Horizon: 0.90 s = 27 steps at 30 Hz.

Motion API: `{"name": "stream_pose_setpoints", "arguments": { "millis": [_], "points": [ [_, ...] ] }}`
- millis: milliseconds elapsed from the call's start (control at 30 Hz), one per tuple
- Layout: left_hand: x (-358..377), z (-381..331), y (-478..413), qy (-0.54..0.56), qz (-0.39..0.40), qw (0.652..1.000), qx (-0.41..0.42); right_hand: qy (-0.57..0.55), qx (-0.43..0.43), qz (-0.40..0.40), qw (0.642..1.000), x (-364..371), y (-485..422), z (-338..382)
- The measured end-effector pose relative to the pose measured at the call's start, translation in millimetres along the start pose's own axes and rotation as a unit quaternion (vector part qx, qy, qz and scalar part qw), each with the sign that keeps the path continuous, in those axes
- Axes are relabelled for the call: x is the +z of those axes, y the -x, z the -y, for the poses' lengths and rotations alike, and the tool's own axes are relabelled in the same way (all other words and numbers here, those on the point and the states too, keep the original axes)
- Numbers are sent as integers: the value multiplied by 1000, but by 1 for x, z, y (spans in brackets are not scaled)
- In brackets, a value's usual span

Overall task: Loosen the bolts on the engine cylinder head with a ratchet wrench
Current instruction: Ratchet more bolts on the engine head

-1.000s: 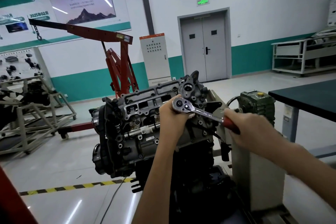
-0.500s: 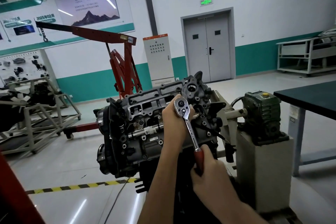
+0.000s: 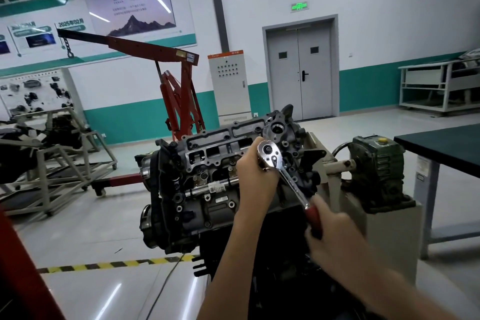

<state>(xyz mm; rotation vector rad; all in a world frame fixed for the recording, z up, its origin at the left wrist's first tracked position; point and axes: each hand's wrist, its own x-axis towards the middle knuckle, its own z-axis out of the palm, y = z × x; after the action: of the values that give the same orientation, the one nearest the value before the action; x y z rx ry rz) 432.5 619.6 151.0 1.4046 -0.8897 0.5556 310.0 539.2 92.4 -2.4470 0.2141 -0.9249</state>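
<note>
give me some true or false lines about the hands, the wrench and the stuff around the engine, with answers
1. The right hand holds the wrench by its red handle. True.
2. The left hand hangs free, away from the wrench. False: it holds the wrench at its head, up against the engine.
3. The wrench handle points straight up. False: from the head it slants down and to the right.
4. A red crane stands behind the engine. True.
5. The grey double door stands wide open. False: both leaves are shut.
</note>
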Motion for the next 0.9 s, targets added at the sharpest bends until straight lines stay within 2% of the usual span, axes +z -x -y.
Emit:
{"name": "stream_pose_setpoints", "arguments": {
  "millis": [100,200,300,367,500,600,667,767,900],
  "points": [
    [6,-3,2,39,-24,999,-3,-94,57,-20,994,37,16,29],
    [7,-2,-2,81,-11,996,-28,-125,64,-6,990,43,19,35],
    [6,2,-6,79,-7,995,-58,-58,39,19,997,18,10,14],
    [5,4,-8,52,-2,997,-56,14,-10,33,999,-8,-4,-5],
    [1,5,-10,25,26,998,-44,173,-119,41,977,-65,-49,-29],
    [-1,4,-12,27,37,998,-44,195,-155,44,967,-81,-67,-31],
    [-2,5,-11,19,34,999,-29,165,-125,49,977,-67,-57,-32],
    [-1,4,-5,25,20,999,-11,23,-37,49,998,-22,-17,-20],
    [6,2,-4,59,-12,998,-15,-105,53,1,993,35,18,26]
  ]
}}
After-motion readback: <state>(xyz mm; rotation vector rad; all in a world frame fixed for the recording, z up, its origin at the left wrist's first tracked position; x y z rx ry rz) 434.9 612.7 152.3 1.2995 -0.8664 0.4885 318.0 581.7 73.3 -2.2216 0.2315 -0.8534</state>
